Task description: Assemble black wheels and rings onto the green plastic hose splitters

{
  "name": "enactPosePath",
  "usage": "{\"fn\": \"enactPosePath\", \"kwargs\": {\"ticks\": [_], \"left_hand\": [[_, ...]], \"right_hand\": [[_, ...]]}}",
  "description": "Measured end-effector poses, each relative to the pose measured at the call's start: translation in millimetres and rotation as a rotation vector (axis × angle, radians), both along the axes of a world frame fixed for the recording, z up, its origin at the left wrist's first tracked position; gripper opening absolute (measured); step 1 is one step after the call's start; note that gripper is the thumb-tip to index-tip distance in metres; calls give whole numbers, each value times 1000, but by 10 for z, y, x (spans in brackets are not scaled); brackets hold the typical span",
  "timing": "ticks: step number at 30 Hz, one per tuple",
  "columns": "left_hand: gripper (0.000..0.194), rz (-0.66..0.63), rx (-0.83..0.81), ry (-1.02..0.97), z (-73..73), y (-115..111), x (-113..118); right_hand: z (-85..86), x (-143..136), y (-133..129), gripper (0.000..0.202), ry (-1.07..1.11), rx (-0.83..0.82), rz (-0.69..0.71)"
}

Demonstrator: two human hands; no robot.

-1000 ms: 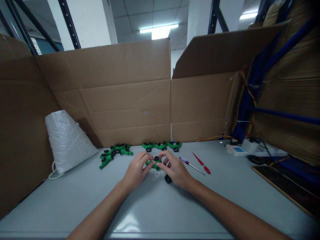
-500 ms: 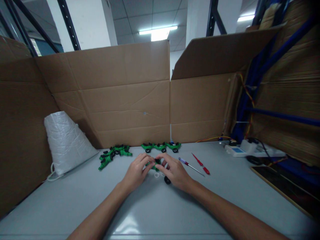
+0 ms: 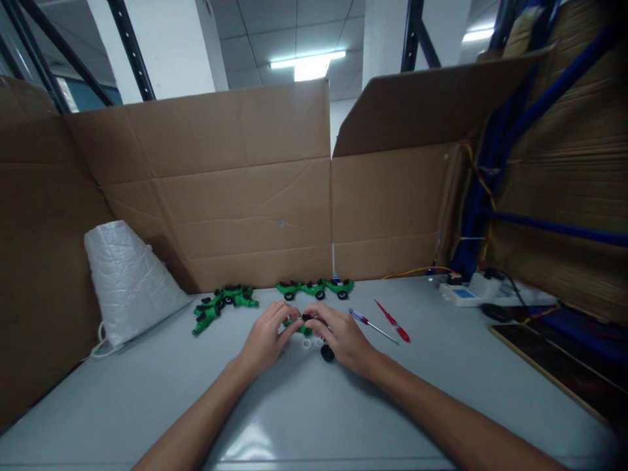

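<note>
A small green toy vehicle part (image 3: 303, 329) is between my two hands, partly hidden by fingers. My left hand (image 3: 269, 331) grips its left side between thumb and fingers. The fingers of my right hand (image 3: 339, 332) are pinched on a small black piece (image 3: 307, 317) at the green part's upper right; its exact kind is too small to tell. Just below my fingertips a white ring (image 3: 307, 344) lies on the table. A black wheel (image 3: 327, 353) rests under my right palm's edge.
Several green toy vehicles (image 3: 314, 288) stand behind my hands, and more green pieces (image 3: 223, 303) lie to the left. Two screwdrivers, one clear-handled (image 3: 359, 316) and one red (image 3: 401, 331), lie right. A white bag (image 3: 130, 281), cardboard walls (image 3: 235, 216) and a power strip (image 3: 466, 296) border the table.
My right fingers have closed in lower over the green part, and the black piece now shows at their tips. The view has shifted slightly.
</note>
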State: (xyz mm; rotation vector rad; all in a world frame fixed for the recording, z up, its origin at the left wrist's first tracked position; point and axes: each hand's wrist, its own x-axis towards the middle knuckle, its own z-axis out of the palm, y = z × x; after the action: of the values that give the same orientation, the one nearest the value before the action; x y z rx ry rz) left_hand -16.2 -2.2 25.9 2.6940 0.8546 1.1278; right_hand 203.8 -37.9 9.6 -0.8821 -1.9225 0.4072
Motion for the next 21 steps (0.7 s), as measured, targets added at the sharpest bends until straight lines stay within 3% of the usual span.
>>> {"fn": "enactPosePath", "kwargs": {"ticks": [13,16,21], "left_hand": [[20,-69,-9,9,6,-5,6],[23,-59,-7,13,-1,1,-6],[23,-53,-18,8,-19,13,-25]], "right_hand": [[-23,-13,22,16,-56,23,46],[-50,-13,39,11,-56,27,27],[-91,5,69,21,-102,44,-35]]}}
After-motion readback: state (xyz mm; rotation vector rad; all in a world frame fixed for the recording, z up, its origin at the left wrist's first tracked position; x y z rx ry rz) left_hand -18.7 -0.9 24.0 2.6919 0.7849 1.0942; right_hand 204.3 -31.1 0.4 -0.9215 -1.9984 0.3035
